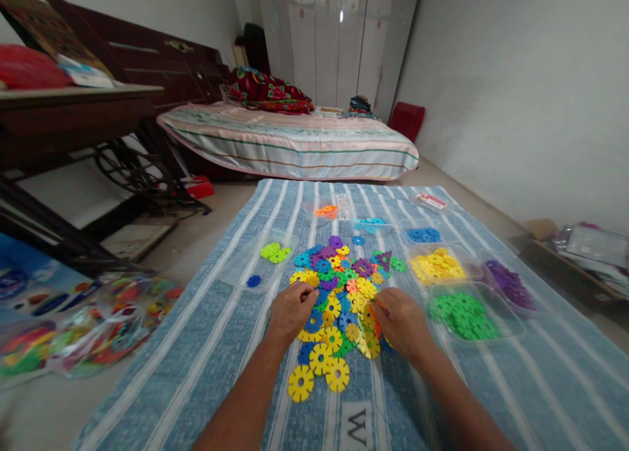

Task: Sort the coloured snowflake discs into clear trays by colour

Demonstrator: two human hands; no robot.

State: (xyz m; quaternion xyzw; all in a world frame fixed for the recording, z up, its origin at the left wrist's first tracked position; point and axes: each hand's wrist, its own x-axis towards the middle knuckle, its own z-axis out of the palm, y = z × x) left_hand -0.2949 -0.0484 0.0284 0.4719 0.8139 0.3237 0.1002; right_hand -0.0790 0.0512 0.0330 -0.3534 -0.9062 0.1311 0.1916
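A loose pile of notched plastic discs (332, 305) in yellow, blue, green, purple and orange spreads over the middle of the striped cloth. At its left edge is my left hand (291, 312), with fingers curled and thumb and forefinger together; whatever they may hold is hidden. Yellow discs (304, 278) lie just beyond those fingertips. My right hand (401, 321) is closed at the pile's right side, and an orange disc (376, 321) shows edge-on at its fingertips. Closer to me, several yellow discs (301, 383) lie flat.
On the right, clear tubs hold green discs (464, 316), yellow discs (437, 265), purple discs (508, 283) and blue discs (423, 235). Lime discs (275, 252) and one dark blue disc (253, 280) sit in a left tub. Farther back are orange discs (326, 211) and light-blue discs (370, 225).
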